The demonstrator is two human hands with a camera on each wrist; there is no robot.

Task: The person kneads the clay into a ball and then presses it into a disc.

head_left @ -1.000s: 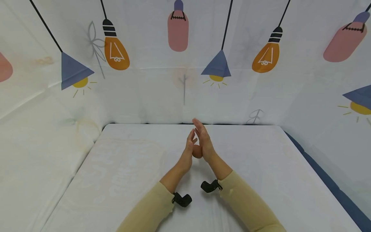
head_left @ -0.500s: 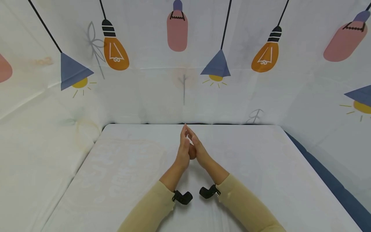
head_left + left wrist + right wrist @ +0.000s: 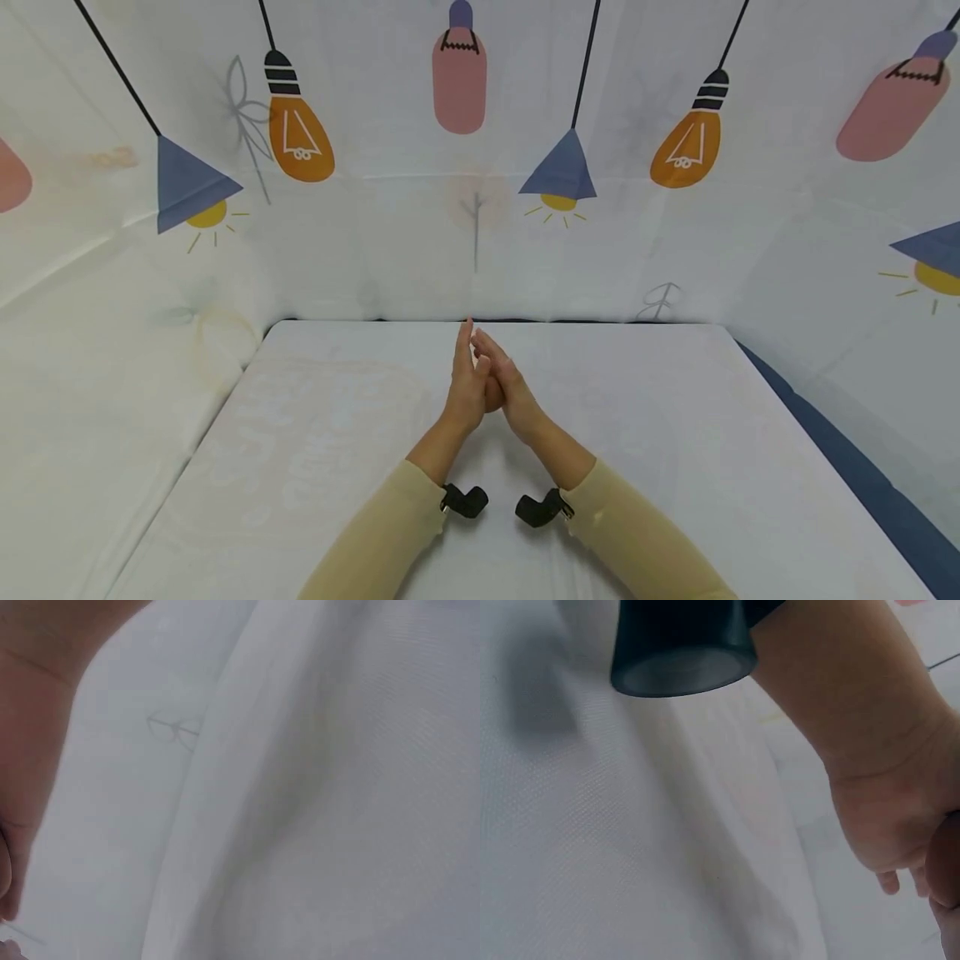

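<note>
A smooth brown ball (image 3: 493,395) is held between the palms of both hands, above the white table. My left hand (image 3: 464,393) presses it from the left, its fingers straight and pointing away from me. From the right my right hand (image 3: 516,393) presses, with extended fingers leaning toward the left hand's fingers. Part of the ball is hidden by the palms. In the right wrist view, the ball (image 3: 945,862) shows at the right edge beside a palm (image 3: 892,817). Only part of a hand (image 3: 30,742) appears along the left edge of the left wrist view.
The white-covered table (image 3: 315,467) reaches back to a white cloth wall (image 3: 360,242) printed with lamps and bulbs. Black wrist cameras, one on the left sleeve (image 3: 466,502) and one on the right sleeve (image 3: 538,508), face each other closely. Dark blue material (image 3: 847,467) lies beyond the table's right edge.
Both hands have shifted slightly left with the ball between them. The right hand has slid back toward me against the left, so the left fingertips now reach farther forward than the right ones.
</note>
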